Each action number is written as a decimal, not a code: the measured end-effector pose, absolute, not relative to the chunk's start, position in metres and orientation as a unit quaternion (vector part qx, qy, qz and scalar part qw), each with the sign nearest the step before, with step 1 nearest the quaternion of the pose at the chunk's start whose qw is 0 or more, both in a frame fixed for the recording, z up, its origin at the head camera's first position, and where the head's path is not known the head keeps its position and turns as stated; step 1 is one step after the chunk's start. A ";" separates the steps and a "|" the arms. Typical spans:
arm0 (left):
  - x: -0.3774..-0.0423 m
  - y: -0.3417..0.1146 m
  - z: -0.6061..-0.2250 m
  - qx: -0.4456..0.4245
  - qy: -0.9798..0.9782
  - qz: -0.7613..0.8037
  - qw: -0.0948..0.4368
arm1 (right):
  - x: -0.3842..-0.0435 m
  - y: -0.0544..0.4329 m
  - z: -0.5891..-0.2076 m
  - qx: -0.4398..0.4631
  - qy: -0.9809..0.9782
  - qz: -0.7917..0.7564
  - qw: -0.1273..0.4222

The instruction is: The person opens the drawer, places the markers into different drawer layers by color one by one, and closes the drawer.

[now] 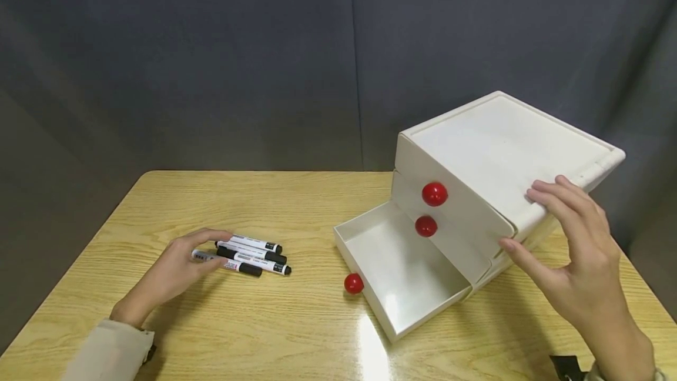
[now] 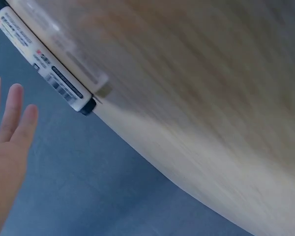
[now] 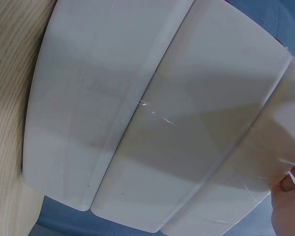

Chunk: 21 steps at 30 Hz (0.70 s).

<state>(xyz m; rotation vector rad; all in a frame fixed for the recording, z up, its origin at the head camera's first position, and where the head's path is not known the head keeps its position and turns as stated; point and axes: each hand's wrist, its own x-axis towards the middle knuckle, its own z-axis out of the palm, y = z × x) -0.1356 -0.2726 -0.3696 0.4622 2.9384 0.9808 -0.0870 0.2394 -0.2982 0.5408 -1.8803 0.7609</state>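
Observation:
Several whiteboard markers [image 1: 254,257], white with black caps, lie bunched on the left part of the table. My left hand [image 1: 177,263] hovers over their left ends, thumb and fingers spread apart; in the left wrist view a gap separates the fingers from a marker [image 2: 44,61]. On the right stands a white drawer cabinet [image 1: 508,146] with red round knobs. Its bottom drawer [image 1: 409,269] is pulled out, and nothing shows inside. My right hand [image 1: 587,251] rests fingers on the cabinet's top edge, thumb by the front corner. The right wrist view shows the cabinet's side [image 3: 187,108].
The wooden table [image 1: 296,322] carries everything. Two upper drawers with red knobs [image 1: 435,194] are closed, and the bottom drawer's knob [image 1: 354,283] juts toward the markers. Behind the table hangs a dark grey curtain [image 1: 238,75].

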 end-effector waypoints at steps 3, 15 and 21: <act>-0.137 -0.277 -0.370 0.140 0.941 0.307 0.013 | -0.087 0.240 -0.298 0.224 -0.777 0.314 0.498; -0.141 -0.297 -0.375 0.140 0.947 0.291 0.005 | -0.088 0.241 -0.300 0.225 -0.777 0.314 0.497; -0.142 -0.301 -0.375 0.141 0.947 0.288 0.010 | -0.089 0.247 -0.305 0.225 -0.781 0.313 0.492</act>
